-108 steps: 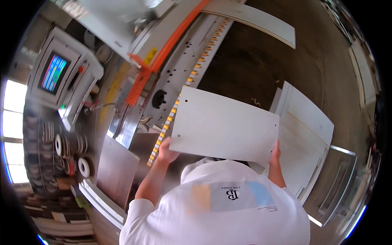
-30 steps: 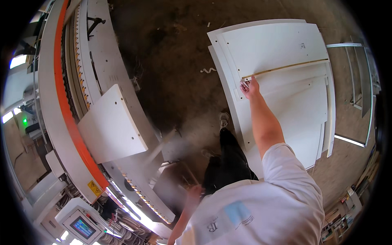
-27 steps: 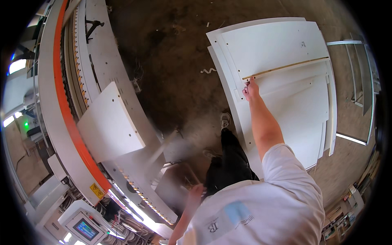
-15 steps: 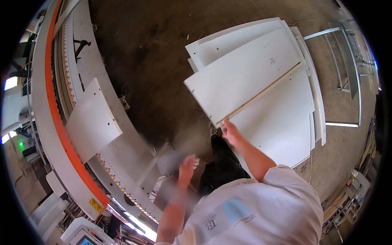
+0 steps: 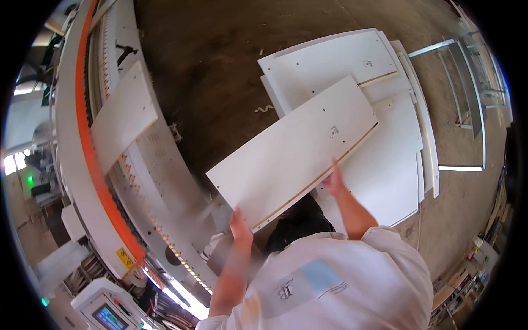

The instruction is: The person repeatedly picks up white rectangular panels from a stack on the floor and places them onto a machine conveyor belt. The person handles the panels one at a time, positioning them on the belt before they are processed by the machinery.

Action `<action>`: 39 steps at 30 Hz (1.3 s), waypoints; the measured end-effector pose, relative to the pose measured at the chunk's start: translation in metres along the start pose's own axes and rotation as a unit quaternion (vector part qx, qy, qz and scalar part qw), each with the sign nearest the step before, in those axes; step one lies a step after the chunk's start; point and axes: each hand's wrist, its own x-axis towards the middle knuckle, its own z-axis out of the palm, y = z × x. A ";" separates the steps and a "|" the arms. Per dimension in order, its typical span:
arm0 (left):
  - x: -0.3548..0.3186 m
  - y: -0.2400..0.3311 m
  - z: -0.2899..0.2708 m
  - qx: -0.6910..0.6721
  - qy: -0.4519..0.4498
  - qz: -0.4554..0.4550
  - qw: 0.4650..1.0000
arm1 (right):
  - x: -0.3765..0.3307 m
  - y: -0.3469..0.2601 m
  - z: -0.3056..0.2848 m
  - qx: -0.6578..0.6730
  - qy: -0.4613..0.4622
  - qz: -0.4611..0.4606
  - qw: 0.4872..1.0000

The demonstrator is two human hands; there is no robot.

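A long white panel [image 5: 291, 151] with a brown groove along its near edge and a few small holes lies across both my hands. My left hand [image 5: 241, 226] grips its near left corner, the thumb on top. Farther right along the grooved edge, my right hand [image 5: 334, 180] holds the panel with its fingers partly underneath. The panel's far right end overlaps a stack of white panels [image 5: 379, 159], and its left end hangs over the floor. Whether it still touches the stack I cannot tell.
On my left runs a long grey machine with an orange strip [image 5: 82, 110]. Another white panel [image 5: 125, 118] lies on it. A control screen [image 5: 110, 317] glows at the lower left. Beyond the stack stands a metal frame [image 5: 484, 137]. Shelving with boxes [image 5: 459, 283] is at the lower right.
The grooved panel has slid off the stack toward me and to the left. My left hand has come up to its corner. The panel on the machine has moved farther away along it.
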 end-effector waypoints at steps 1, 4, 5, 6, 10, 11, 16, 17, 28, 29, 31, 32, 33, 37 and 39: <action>-0.006 0.004 -0.014 0.007 0.007 0.000 1.000 | 0.002 -0.018 -0.006 0.028 0.011 -0.041 0.999; -0.040 0.025 -0.045 -0.003 0.041 0.008 0.999 | 0.011 -0.033 -0.026 -0.015 0.154 -0.054 0.987; -0.047 0.027 -0.053 -0.010 0.069 0.027 0.997 | 0.006 -0.031 -0.021 -0.034 0.182 -0.030 0.982; -0.053 0.027 -0.060 -0.017 0.099 0.045 0.994 | 0.002 -0.025 -0.016 -0.055 0.211 -0.009 0.976; -0.060 0.027 -0.115 0.014 0.173 0.064 0.983 | -0.023 0.018 -0.003 -0.050 0.190 -0.021 0.980; -0.062 0.026 -0.134 0.008 0.170 0.063 0.983 | -0.036 0.028 0.003 -0.047 0.179 -0.023 0.983; -0.092 0.030 -0.245 0.008 0.210 0.102 0.972 | -0.156 0.063 0.031 -0.057 0.075 -0.052 0.994; -0.099 0.030 -0.263 0.012 0.231 0.095 0.968 | -0.178 0.064 0.029 -0.055 0.079 -0.068 0.993; -0.101 -0.039 -0.452 0.252 0.359 0.073 0.896 | -0.206 0.043 -0.040 -0.354 0.023 -0.192 0.915; -0.104 -0.034 -0.456 0.297 0.366 0.057 0.880 | -0.209 0.057 -0.043 -0.400 0.040 -0.174 0.899; -0.112 -0.036 -0.470 0.343 0.412 0.108 0.837 | -0.218 0.079 -0.041 -0.476 0.059 -0.137 0.867; -0.115 -0.044 -0.477 0.345 0.444 0.176 0.808 | -0.231 0.087 -0.038 -0.504 0.067 -0.122 0.852; -0.118 -0.046 -0.477 0.346 0.469 0.245 0.775 | -0.249 0.097 -0.037 -0.528 0.079 -0.109 0.839; -0.137 -0.059 -0.449 0.409 0.438 0.370 0.710 | -0.256 0.119 -0.070 -0.531 -0.007 -0.119 0.839; -0.145 -0.082 -0.430 0.426 0.371 0.393 0.725 | -0.269 0.140 -0.061 -0.589 -0.056 -0.148 0.792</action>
